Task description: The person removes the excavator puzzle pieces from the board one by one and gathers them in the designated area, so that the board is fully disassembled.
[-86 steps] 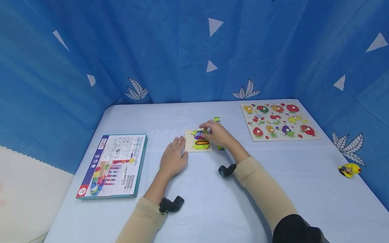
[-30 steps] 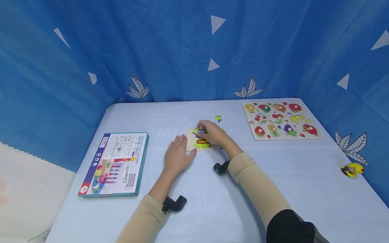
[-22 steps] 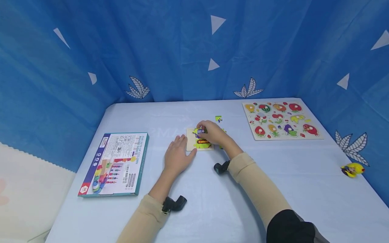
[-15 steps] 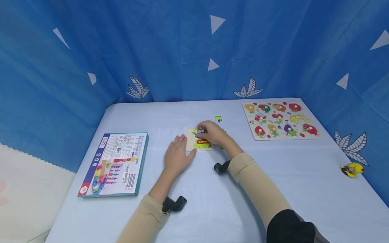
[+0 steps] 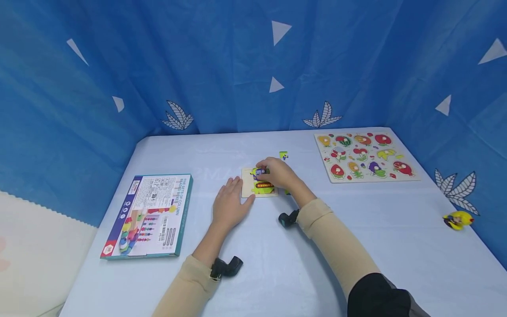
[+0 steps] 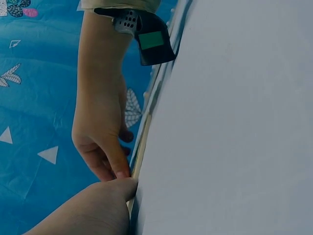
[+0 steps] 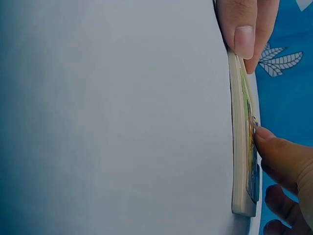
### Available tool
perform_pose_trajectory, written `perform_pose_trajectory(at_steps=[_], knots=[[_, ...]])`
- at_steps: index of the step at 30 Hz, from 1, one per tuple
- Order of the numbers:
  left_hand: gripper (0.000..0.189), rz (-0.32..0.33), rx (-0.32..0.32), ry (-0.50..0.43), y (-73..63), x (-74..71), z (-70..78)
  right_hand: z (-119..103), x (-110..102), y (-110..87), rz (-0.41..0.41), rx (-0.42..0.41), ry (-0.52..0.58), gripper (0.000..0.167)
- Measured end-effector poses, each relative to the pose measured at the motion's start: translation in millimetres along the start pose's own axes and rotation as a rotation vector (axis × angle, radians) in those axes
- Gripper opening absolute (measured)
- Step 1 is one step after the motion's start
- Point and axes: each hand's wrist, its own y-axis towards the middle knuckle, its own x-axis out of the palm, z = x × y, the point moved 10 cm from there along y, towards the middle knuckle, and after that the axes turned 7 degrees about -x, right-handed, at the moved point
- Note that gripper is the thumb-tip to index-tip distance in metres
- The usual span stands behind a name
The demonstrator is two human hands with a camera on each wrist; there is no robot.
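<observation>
My left hand (image 5: 229, 204) lies flat, its fingers straight beside a small wooden puzzle board (image 5: 246, 187), with the thumb at the board's near edge. Over the upper part of the board, my right hand (image 5: 279, 172) pinches a yellow-green and purple puzzle piece (image 5: 256, 172) between thumb and fingers. Below that piece, the board carries yellow-green picture pieces with an orange-red track (image 5: 264, 186). In the right wrist view the right thumb (image 7: 281, 152) touches the top of the pieces, and the left thumb (image 7: 244, 41) is at the board's end.
A loose puzzle piece (image 5: 283, 155) lies behind the right hand; another (image 5: 287, 192) is mostly hidden by that wrist. A fruit peg board (image 5: 326, 166) is at back right, a yellow duck toy (image 5: 457, 219) near the right edge, a flat toy box (image 5: 158, 215) on the left.
Since the earliest frame, the left thumb has come to the board's near edge and the right hand has shifted slightly left. The pinched piece has turned a little on the board.
</observation>
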Motion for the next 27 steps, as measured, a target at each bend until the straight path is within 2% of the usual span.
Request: perform_pose_trajectory(at_steps=[19, 27], knots=[[0.075, -0.013, -0.009, -0.022, 0.8, 4.1, -1.4, 3.2, -4.0, -3.5, 0.022, -0.027, -0.007, 0.044], [0.076, -0.012, -0.02, -0.017, 1.2, 5.8, -3.5, 10.0, -7.9, -5.6, 0.02, 0.006, 0.015, 0.044]])
